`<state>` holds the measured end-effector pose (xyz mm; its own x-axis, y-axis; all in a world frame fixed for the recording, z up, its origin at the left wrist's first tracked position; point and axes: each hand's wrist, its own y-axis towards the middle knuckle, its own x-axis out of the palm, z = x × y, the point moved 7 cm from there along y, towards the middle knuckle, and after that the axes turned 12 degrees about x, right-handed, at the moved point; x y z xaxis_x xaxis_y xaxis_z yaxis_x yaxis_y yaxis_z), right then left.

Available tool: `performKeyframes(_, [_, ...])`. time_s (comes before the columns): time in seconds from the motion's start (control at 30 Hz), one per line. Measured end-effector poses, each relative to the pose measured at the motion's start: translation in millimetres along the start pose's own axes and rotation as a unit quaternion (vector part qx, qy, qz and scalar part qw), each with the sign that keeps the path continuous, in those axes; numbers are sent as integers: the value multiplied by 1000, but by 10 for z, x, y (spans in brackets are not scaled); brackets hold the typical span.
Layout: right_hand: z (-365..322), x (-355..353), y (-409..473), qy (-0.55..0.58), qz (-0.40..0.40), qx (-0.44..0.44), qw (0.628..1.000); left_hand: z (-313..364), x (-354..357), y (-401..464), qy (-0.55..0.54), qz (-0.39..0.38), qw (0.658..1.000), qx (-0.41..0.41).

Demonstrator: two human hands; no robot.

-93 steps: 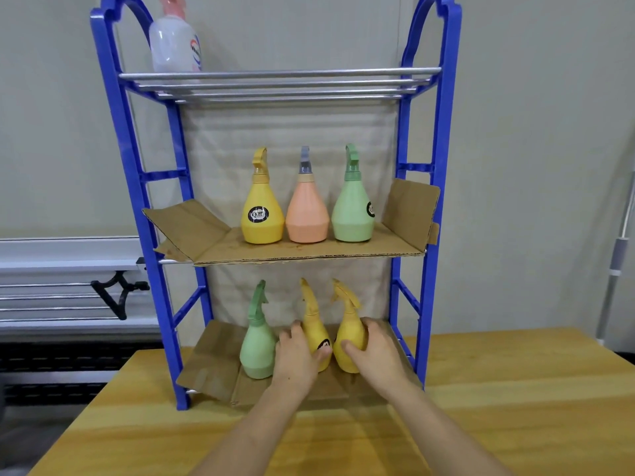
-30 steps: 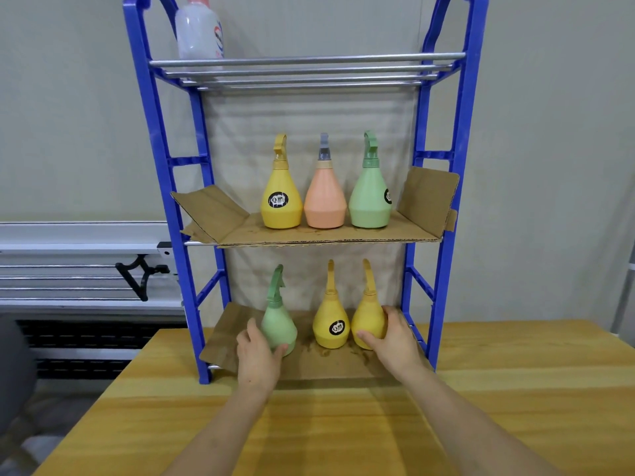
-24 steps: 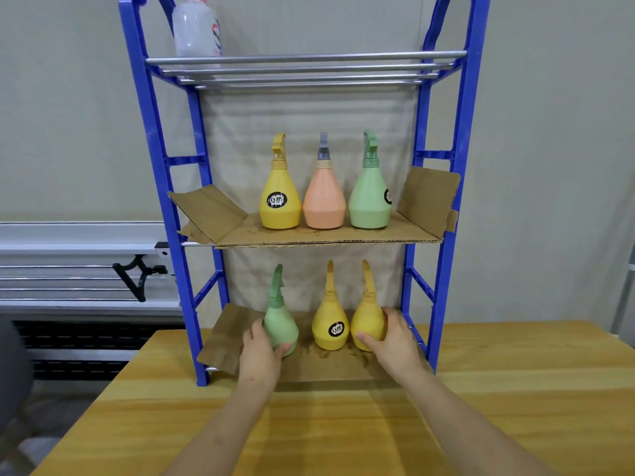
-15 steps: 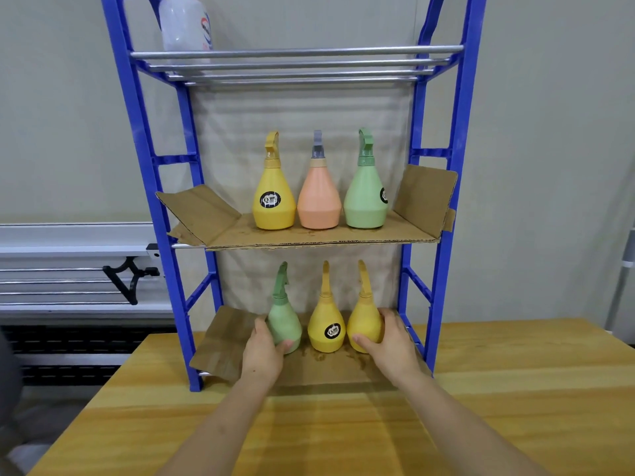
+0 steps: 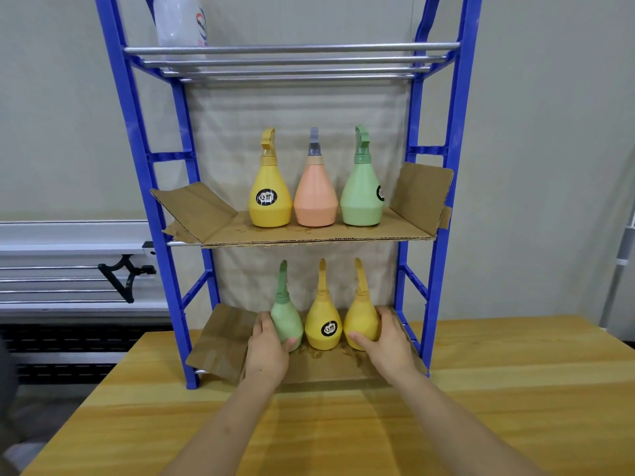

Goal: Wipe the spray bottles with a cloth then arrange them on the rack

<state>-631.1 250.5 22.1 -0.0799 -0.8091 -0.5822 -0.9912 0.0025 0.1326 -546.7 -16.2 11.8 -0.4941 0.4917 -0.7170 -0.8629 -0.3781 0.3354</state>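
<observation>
A blue rack [image 5: 431, 269] stands on the wooden table [image 5: 343, 434]. On its cardboard-lined bottom shelf [image 5: 220, 341] stand a green spray bottle [image 5: 286, 316], a yellow labelled bottle [image 5: 323, 324] and another yellow bottle [image 5: 360, 321], side by side. My left hand [image 5: 268, 352] grips the green bottle from its left. My right hand [image 5: 385, 341] grips the right yellow bottle from its right. The middle shelf carries a yellow bottle [image 5: 269, 194], a peach bottle [image 5: 315, 197] and a green bottle [image 5: 362, 190]. No cloth is in view.
A white bottle [image 5: 179, 25] stands on the top shelf of metal bars [image 5: 292, 60]. Cardboard flaps [image 5: 421, 197] stick up at the middle shelf's ends. A grey rail unit with a black bracket [image 5: 120, 276] lies left of the table. A pale wall is behind.
The left hand moved from the middle yellow bottle to the green one and slid it right against the yellow bottle. The right hand stayed on the right yellow bottle.
</observation>
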Motion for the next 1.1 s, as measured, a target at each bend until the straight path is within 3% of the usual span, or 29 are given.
performKeyframes(1.1, [-2,-101,-221,17,2,21,1000,184,-233,-285,-49,11,999,-15])
